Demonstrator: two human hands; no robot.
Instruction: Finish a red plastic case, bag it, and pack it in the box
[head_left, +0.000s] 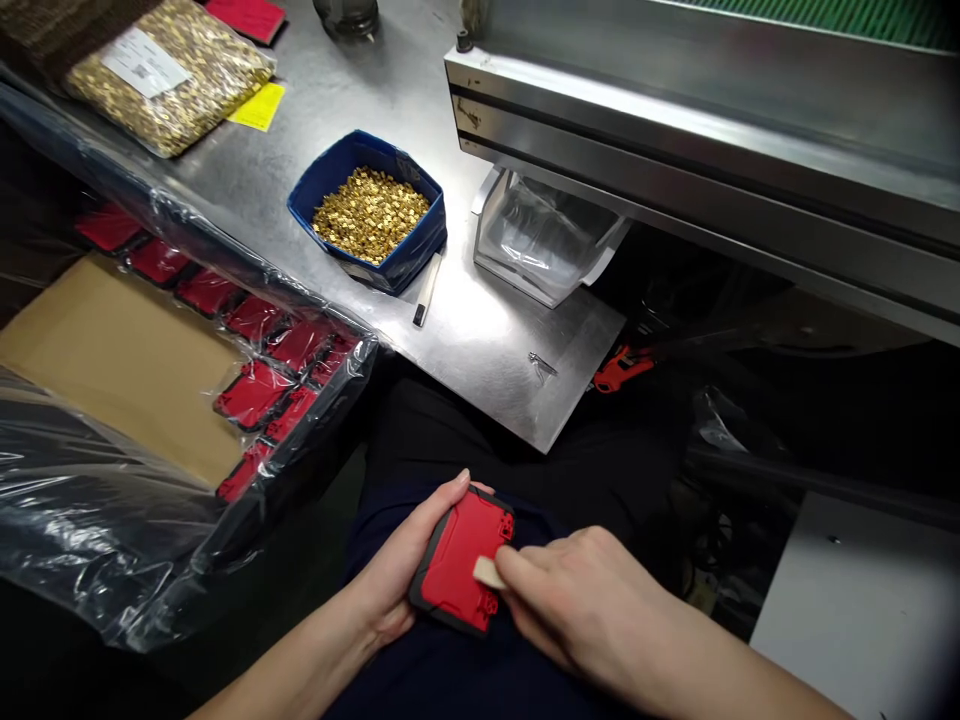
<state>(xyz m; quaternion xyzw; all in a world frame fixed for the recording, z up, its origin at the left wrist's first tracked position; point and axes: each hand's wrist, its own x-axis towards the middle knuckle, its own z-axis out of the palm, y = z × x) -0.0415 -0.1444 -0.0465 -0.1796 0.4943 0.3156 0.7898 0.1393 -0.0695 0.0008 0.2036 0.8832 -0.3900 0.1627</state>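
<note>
Over my lap, my left hand (409, 555) is wrapped round the left edge of a red and black plastic case (457, 560), thumb near its top corner. Along the case's right edge sit two small red clip-like parts. My right hand (577, 590) pinches a pale flat stick (489, 573), whose blunt end lies over the case's red face; whether it touches cannot be made out. The rest of the stick is hidden in my fingers.
A blue bin (409, 270) of small brass pieces stands on the metal table (480, 350), near a small pale tool (427, 290). A plastic-lined box (367, 350) holding several red cases is at left. A metal machine rail (675, 150) overhangs a white bin (517, 285). Orange-handled pliers (622, 368) lie right.
</note>
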